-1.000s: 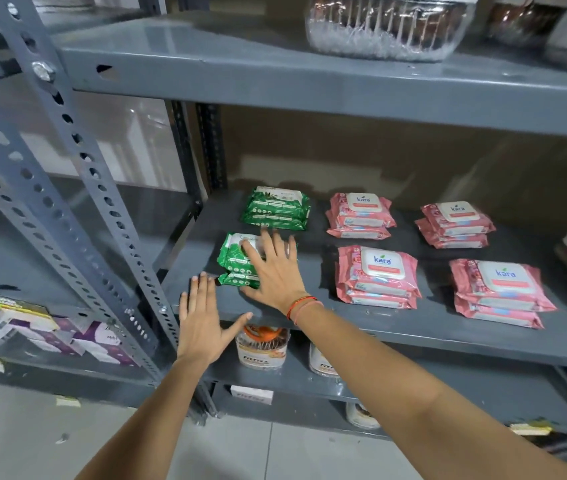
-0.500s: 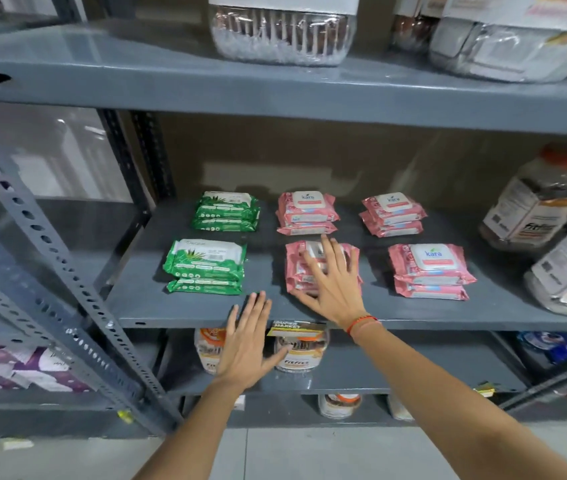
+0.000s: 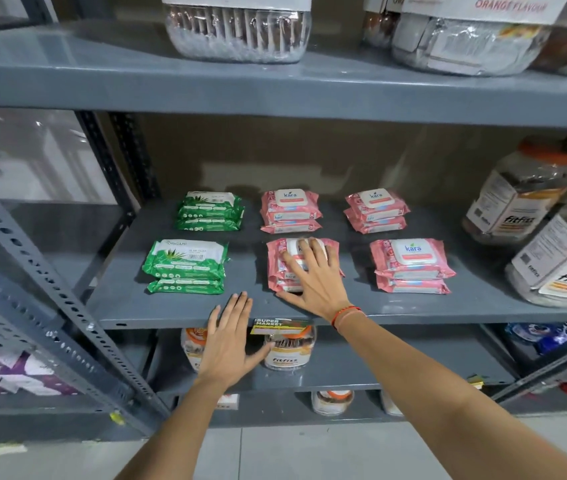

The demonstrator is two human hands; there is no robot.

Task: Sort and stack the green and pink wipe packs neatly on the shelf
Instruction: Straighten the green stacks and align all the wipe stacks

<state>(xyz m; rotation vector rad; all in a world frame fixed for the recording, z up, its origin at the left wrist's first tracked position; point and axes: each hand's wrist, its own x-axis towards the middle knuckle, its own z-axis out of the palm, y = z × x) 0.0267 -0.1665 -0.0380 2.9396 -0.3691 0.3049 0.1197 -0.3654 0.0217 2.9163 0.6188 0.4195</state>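
While the right hand point(image 3: 313, 275) lies flat w/ fingers spread on the front-middle pink stack point(image 3: 301, 263), palm near the shelf point(image 3: 171, 306) front edge, nothing is gripped. Six two-high stacks sit on that shelf in two rows. Left col: green stack point(image 3: 185, 266) at front, green stack at back point(image 3: 210, 211). Middle col: the covered pink one at front, pink back stack point(image 3: 290, 211) behind it. Right col: pink front-right stack point(image 3: 412, 265) & pink back-right stack point(image 3: 375, 211). Stacks are apart, not touching. Left hand point(image 3: 228, 344) is open, fingers together, fingertips at the shelf's front edge, holding nothing. Jars point(image 3: 559, 261) stand at the shelf's right end; one jar point(image 3: 287, 348) is on the shelf below, just right of the left hand.
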